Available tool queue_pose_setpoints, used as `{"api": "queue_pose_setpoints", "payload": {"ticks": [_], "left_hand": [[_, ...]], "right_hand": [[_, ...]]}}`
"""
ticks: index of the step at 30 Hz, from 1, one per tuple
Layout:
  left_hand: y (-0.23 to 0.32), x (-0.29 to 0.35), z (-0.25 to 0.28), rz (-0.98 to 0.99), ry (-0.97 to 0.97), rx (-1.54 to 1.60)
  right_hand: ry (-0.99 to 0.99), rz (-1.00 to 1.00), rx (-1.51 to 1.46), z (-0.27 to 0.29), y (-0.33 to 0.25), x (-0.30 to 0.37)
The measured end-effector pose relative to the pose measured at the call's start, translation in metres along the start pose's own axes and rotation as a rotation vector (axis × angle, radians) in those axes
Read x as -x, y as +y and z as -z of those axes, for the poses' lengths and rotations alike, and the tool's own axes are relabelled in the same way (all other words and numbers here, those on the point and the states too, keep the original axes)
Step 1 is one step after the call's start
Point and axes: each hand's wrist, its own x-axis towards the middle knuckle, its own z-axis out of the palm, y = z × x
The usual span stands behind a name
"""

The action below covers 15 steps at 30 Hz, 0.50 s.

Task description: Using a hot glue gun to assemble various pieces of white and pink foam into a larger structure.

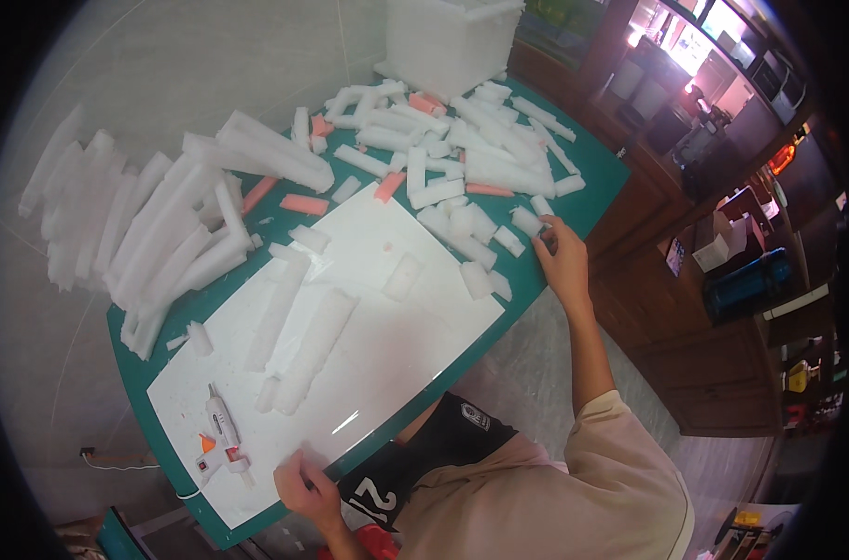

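Fingers of the right hand [564, 263] curl half open at a small, blocky white foam piece [527, 221] near the right edge of a green table [597, 177]; whether they grip it, I cannot tell. The left hand [305, 487] curls loosely by a glossy white board [415, 350], its grip hidden. Grainy foam bars [317, 347] and a glue gun [222, 422] lie there. Straight-sided white strips [177, 215] and pink blocks [305, 204] crowd behind, below a grey wall [210, 56]; dark wooden cabinets [714, 373] stand right.
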Motion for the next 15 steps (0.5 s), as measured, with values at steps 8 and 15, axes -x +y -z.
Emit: {"api": "queue_pose_setpoints", "payload": {"ticks": [8, 15], "left_hand": [[0.003, 0.001, -0.006, 0.024, -0.012, 0.006], [0.024, -0.011, 0.006, -0.006, -0.065, -0.095]], "right_hand": [[0.062, 0.069, -0.035, -0.007, 0.019, 0.001], [0.03, 0.119, 0.035, -0.01, 0.003, 0.002]]}}
